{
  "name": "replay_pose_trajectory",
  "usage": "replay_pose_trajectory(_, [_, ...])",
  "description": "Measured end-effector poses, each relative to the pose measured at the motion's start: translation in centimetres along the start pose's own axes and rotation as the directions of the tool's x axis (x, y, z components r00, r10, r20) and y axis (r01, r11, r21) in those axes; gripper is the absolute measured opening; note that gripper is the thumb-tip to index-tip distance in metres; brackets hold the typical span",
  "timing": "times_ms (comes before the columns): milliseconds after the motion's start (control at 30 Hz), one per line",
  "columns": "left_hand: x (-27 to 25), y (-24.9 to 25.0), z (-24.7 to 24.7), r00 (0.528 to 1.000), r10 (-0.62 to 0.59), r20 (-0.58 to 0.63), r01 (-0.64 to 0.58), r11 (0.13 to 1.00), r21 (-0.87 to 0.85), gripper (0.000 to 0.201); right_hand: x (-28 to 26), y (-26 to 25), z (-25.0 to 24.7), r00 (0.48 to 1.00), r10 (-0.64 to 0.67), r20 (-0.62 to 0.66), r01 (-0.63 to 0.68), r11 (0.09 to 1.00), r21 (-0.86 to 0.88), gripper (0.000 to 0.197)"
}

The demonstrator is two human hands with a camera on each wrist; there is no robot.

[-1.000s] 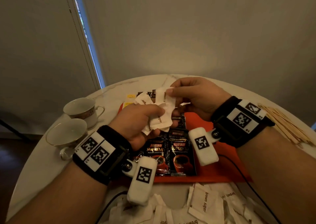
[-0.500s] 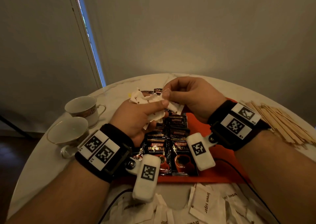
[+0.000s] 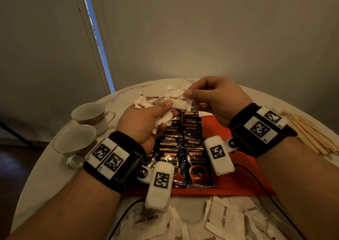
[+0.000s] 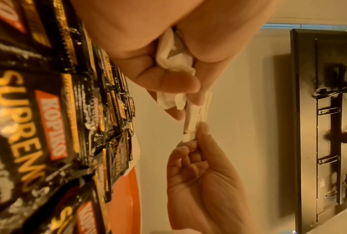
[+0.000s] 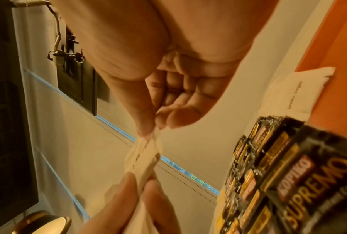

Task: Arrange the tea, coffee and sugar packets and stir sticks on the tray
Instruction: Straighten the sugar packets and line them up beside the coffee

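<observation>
both the left hand (image 3: 145, 122) and right hand (image 3: 216, 100) pinch one brown sugar packet (image 3: 178, 101); the left's bunched packets could spill if its grip loosens

Both forearms rise from the frame's lower corners and meet at centre. The left hand (image 3: 145, 117) sits left of centre, fingers curled, thumb stretched toward the right hand (image 3: 218, 100), which pinches thumb to forefinger just right of centre, other fingers tucked
</observation>
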State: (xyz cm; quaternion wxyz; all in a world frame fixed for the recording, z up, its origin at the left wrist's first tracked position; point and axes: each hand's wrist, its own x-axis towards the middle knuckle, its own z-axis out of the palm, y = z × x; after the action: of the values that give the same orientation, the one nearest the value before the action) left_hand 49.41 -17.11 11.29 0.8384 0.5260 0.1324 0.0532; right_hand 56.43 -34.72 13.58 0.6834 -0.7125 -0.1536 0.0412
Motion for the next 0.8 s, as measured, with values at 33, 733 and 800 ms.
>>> replay_pose_trajectory(33, [0.1,0.0,0.0,1.000,0.001,-0.006,-0.001,1.000,-0.007,0.023,0.1,0.1,0.1,1.000,0.009,-0.017,-0.009,0.999,0.037,0.025])
replay_pose_trajectory(733, [0.4,0.4,-0.2,0.993,-0.106,-0.049,0.104,0.993,-0.047,0.034,4.0,4.8,-6.2,0.802,0.486,-0.347,-0.556,0.820,-0.137,0.007])
replay_pose_trajectory(800, [0.4,0.6,-0.2,0.993,-0.110,-0.049,0.108,0.993,-0.046,0.033,4.2,4.9,-6.3,0.790,0.500,-0.356,-0.587,0.784,-0.202,0.005])
